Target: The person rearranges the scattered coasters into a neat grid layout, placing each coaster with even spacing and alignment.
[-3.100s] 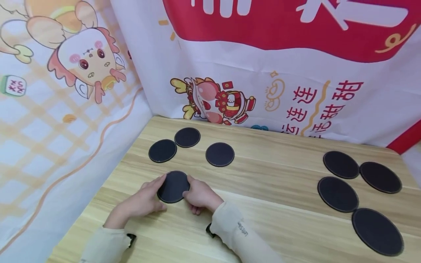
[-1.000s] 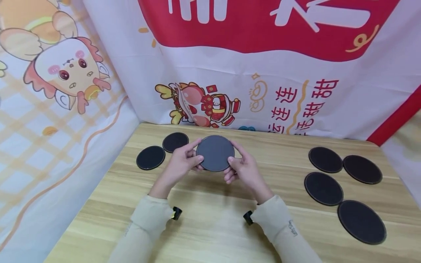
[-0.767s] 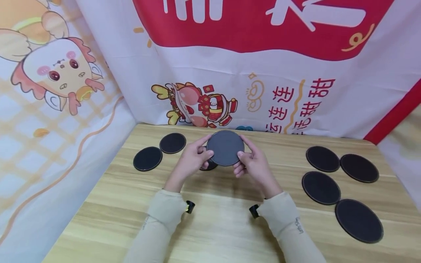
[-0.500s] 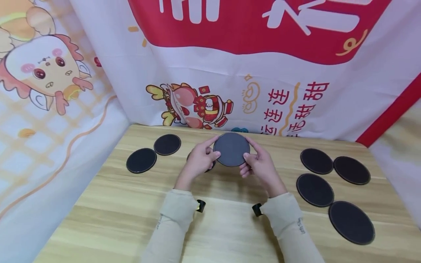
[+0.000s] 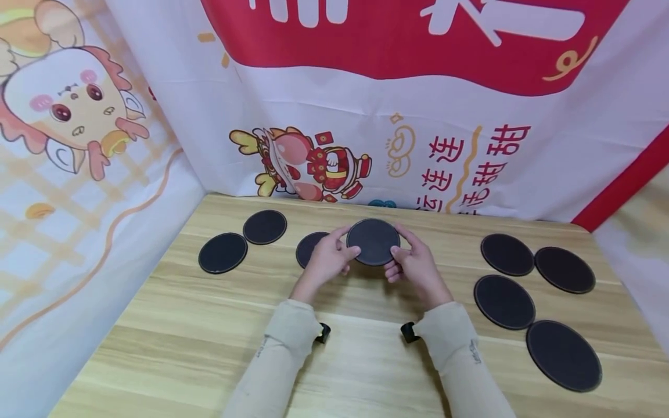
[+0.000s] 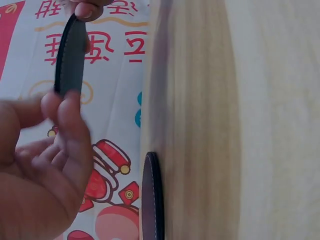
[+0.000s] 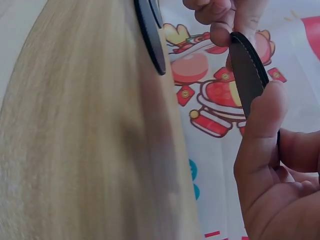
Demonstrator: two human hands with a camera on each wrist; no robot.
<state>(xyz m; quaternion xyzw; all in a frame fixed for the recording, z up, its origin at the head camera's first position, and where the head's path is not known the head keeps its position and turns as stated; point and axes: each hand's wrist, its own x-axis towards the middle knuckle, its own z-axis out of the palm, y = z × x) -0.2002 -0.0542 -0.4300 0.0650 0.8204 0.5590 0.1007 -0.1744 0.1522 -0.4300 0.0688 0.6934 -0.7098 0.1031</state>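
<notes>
A round black coaster [image 5: 373, 241] with stitched edging is held between both hands, near the back of the wooden table. My left hand [image 5: 328, 259] pinches its left edge between thumb and fingers, while my right hand [image 5: 417, 264] pinches the right edge. Both wrist views show the coaster [image 6: 72, 60] raised off the tabletop, with a gap beneath it. Just left of it, another black coaster [image 5: 308, 248] lies flat, partly hidden behind my left hand. In the right wrist view, the right thumb and fingers grip the coaster's rim [image 7: 250, 75].
Two coasters, one black [image 5: 223, 253] and one behind it [image 5: 265, 227], lie at the table's left. Several more coasters [image 5: 504, 302] lie at the right. A printed white and red cloth [image 5: 334, 93] hangs along the table's back edge, and a patterned cloth [image 5: 78, 232] lines the left.
Both hands lifted the coaster from the table's front left and carried it rightward and back. Over the last half second it has dropped slightly, and the coaster beside it shows more.
</notes>
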